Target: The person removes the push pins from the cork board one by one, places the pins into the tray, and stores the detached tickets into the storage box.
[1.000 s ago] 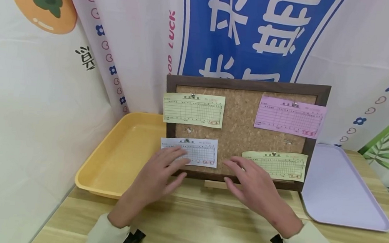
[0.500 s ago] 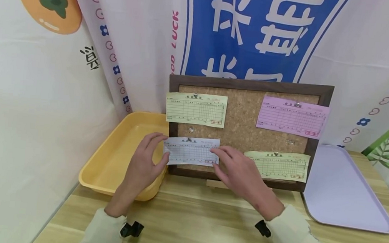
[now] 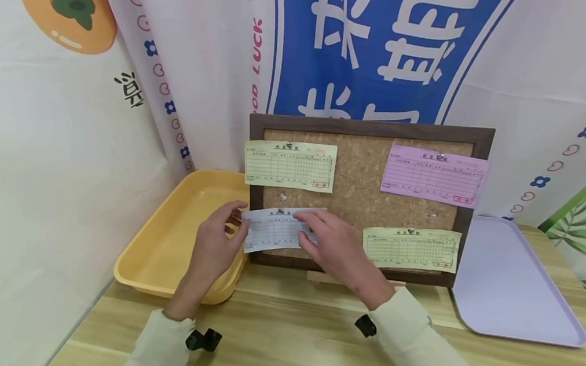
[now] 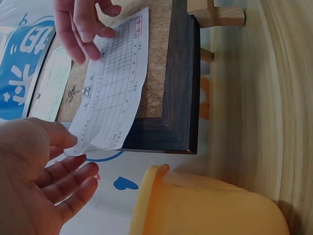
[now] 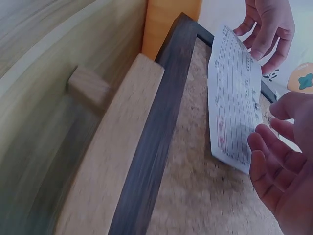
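A pale blue receipt slip (image 3: 273, 232) hangs by a metal pushpin (image 4: 87, 91) at the lower left of a framed corkboard (image 3: 358, 183). My left hand (image 3: 216, 243) pinches its left edge, thumb in front and fingers behind. That side of the paper stands off the board, as the right wrist view shows. My right hand (image 3: 336, 248) is over the slip's right part, close to the pin, its fingers loosely bent with the thumb apart from them. It covers the slip's right end in the head view.
Yellow-green receipts (image 3: 290, 165) are pinned upper left and lower right (image 3: 410, 250), a pink one (image 3: 434, 175) upper right. A deep yellow tray (image 3: 179, 225) stands left of the board, a flat lilac tray (image 3: 514, 284) right. The board leans on a wooden stand (image 5: 112, 147).
My left hand has moved left off the slip's front and taken its left edge. My right hand has moved left over the slip, which now tilts, its left end lower.
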A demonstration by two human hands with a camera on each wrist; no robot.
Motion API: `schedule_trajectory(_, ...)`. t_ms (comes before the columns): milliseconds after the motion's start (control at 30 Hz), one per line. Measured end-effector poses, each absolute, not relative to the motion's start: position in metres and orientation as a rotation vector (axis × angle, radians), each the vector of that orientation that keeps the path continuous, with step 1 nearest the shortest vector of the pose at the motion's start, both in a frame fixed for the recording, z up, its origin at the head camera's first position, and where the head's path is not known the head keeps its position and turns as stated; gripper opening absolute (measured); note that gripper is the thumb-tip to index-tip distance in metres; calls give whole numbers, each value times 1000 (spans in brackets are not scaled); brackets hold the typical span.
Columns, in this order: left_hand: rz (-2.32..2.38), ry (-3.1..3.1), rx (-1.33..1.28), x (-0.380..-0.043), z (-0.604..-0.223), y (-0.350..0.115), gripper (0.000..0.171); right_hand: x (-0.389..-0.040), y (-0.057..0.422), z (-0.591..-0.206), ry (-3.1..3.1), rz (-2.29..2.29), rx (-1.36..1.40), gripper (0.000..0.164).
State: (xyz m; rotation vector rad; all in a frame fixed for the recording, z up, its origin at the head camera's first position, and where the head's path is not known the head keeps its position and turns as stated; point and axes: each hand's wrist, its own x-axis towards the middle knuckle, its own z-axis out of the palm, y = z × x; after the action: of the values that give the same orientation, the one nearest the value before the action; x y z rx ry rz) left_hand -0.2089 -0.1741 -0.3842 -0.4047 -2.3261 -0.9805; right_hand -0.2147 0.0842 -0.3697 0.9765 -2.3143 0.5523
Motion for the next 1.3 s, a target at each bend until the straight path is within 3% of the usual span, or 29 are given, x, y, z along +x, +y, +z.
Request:
schedule_trajectory(333,-1090,-2291,-346,-211,-385,-177,15,-223,64,-365,-2312,675,1008,31)
schedule_trajectory(1300,-1212,-2313,-334,-213,-380,-175,16,-228,36,-361,-2230,433,839,23)
